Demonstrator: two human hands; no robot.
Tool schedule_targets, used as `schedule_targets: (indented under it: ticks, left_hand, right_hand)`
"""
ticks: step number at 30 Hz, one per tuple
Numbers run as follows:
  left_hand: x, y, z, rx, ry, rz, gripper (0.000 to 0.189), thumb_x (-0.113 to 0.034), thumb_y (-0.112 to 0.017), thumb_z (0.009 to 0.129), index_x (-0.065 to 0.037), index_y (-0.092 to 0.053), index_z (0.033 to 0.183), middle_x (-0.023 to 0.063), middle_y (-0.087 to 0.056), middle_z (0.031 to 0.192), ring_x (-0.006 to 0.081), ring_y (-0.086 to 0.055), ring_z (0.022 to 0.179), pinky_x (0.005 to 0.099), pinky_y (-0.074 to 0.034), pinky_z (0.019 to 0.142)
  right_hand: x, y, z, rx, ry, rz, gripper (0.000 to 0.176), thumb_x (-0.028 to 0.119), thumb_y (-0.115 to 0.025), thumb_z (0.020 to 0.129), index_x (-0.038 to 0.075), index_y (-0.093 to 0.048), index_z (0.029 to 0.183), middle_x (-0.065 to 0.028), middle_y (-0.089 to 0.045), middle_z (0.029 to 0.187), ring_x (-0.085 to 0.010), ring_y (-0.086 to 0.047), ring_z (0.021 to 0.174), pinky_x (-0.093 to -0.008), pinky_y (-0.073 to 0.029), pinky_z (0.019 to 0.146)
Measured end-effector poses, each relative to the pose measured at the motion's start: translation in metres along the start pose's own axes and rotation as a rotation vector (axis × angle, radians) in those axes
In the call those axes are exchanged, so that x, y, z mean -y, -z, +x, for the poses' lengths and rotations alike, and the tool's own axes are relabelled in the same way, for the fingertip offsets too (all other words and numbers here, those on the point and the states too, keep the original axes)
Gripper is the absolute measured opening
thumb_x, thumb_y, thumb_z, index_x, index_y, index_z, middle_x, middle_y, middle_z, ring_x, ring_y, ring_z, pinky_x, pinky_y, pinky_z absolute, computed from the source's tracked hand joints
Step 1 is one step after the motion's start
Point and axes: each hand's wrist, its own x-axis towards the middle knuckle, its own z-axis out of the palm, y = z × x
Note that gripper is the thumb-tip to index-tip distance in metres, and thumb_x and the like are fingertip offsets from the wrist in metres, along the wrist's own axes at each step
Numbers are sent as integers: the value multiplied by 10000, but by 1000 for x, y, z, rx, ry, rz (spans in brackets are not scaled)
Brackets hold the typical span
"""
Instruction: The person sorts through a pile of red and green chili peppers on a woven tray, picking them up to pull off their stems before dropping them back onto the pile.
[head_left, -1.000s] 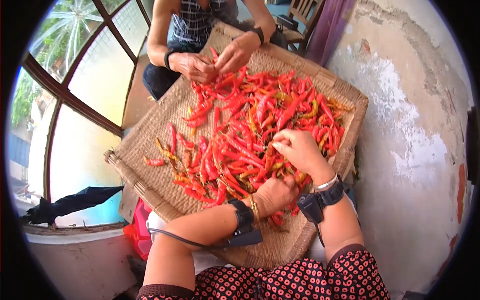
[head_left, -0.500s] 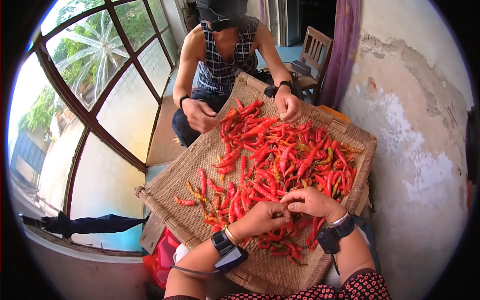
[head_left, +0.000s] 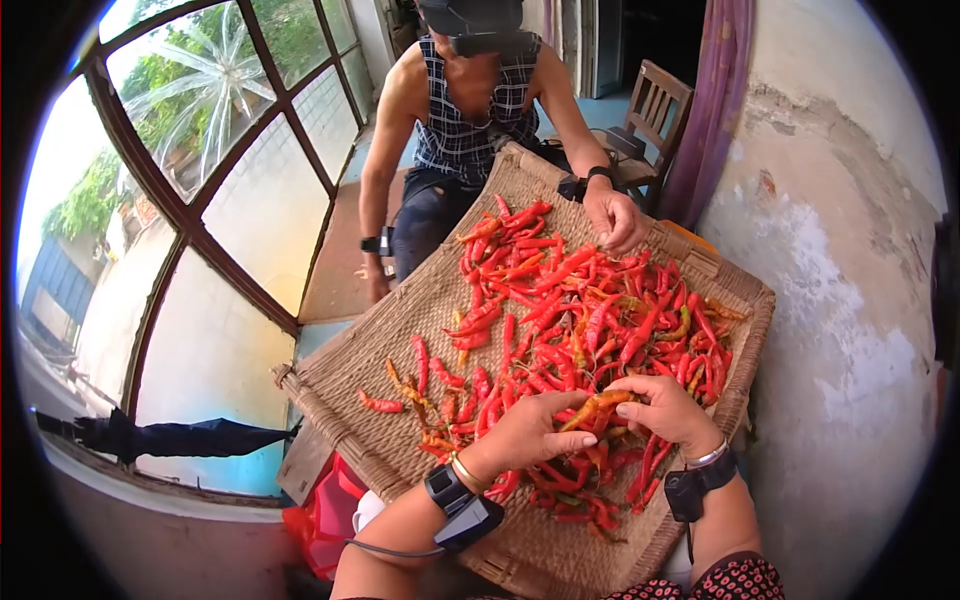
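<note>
Red chili peppers (head_left: 560, 330) lie heaped on a woven tray (head_left: 350, 345). Just above the near part of the heap, my right hand (head_left: 668, 412) pinches a yellowish-orange chili pepper (head_left: 592, 408) between thumb and fingers. My left hand (head_left: 530, 435) is beside it, thumb and fingers apart around the pepper's other end; whether they touch it is hard to tell. Peppers lie under both hands and partly hide behind them.
Across the tray sits another person (head_left: 470, 110), one hand (head_left: 615, 220) over the far peppers, the other lowered beside the tray. A folded umbrella (head_left: 190, 438) lies along the window ledge at left. A wooden chair (head_left: 655, 115) stands behind; a worn wall (head_left: 820, 260) rises at right.
My hands have moved apart slightly, and a yellowish-orange pepper now shows between them. The other person's hand on the left has dropped from the tray's edge to beside it. The view has shifted slightly.
</note>
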Motion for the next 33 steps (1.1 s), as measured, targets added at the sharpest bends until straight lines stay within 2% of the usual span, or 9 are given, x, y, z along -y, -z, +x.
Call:
schedule_targets:
  ticks: [6, 7, 10, 11, 14, 20, 26, 28, 33]
  left_hand:
    - [-11, 5, -2, 56, -23, -1086, 730, -322, -706, 759, -59, -347, 1338, 60, -587, 1016, 65, -532, 856, 227, -462, 724]
    - [-4, 4, -1, 43, -15, -1131, 626, -132, -650, 805, -42, -335, 1338, 69, -543, 1122, 89, -556, 866, 261, -474, 738]
    - [7, -10, 4, -115, 119, -707, 491, -131, -638, 816, -46, -446, 1260, 57, -578, 1059, 111, -575, 823, 255, -470, 725]
    - [6, -10, 4, -199, -50, -309, 326, -128, -633, 818, -53, -566, 1129, 39, -597, 988, 134, -578, 851, 260, -467, 737]
    - [8, -11, 6, -234, -216, -162, 252, -104, -648, 797, -68, -623, 1045, 40, -580, 936, 153, -564, 878, 267, -453, 765]
    - [5, 3, 6, -463, -188, -227, 190, -93, -619, 819, -41, -628, 1001, 24, -570, 874, 131, -549, 833, 253, -446, 753]
    - [14, 40, 9, -653, 172, -618, 174, -185, -552, 882, -27, -620, 907, -29, -590, 715, 41, -515, 631, 195, -419, 579]
    - [25, 49, 10, -628, 237, -704, 228, -218, -524, 897, -27, -587, 1006, 6, -580, 784, 49, -521, 663, 201, -430, 584]
    - [25, 39, 14, -617, 218, -838, 415, -238, -502, 913, 4, -406, 1237, 50, -585, 981, 71, -555, 734, 204, -465, 634]
  right_hand:
    - [-9, -10, 7, -67, 26, 215, 261, 192, -470, 919, 5, -552, 1082, -15, -560, 696, -77, -530, 567, -202, -442, 537]
    - [-10, -8, 7, -29, 16, 180, 261, 200, -474, 918, 8, -555, 1077, -15, -563, 697, -78, -530, 561, -202, -440, 534]
    - [-11, -10, 7, 44, -4, 127, 266, 216, -476, 917, 15, -559, 1071, -12, -567, 695, -76, -528, 549, -203, -434, 526]
    - [-12, -12, 7, 114, -7, 105, 268, 221, -480, 914, 15, -559, 1066, -12, -569, 694, -74, -528, 551, -203, -433, 525]
    - [-4, -20, 6, 214, -13, 121, 257, 229, -495, 907, 14, -564, 1028, -10, -572, 690, -66, -527, 558, -198, -430, 527]
    - [-9, -21, 8, 199, -31, 121, 215, 177, -520, 882, 5, -574, 999, -23, -574, 695, -80, -538, 564, -198, -446, 533]
    - [-17, -27, 12, -17, 123, -249, 218, 143, -596, 811, 1, -588, 977, -48, -588, 780, -122, -577, 642, -248, -470, 585]
    - [-21, -26, 13, 30, 315, -688, 293, 181, -633, 772, 15, -579, 1008, -105, -597, 881, -233, -610, 711, -327, -488, 643]
    - [-27, -33, 15, 105, 323, -846, 433, 307, -662, 720, 48, -558, 1051, -171, -591, 928, -338, -589, 817, -438, -466, 732]
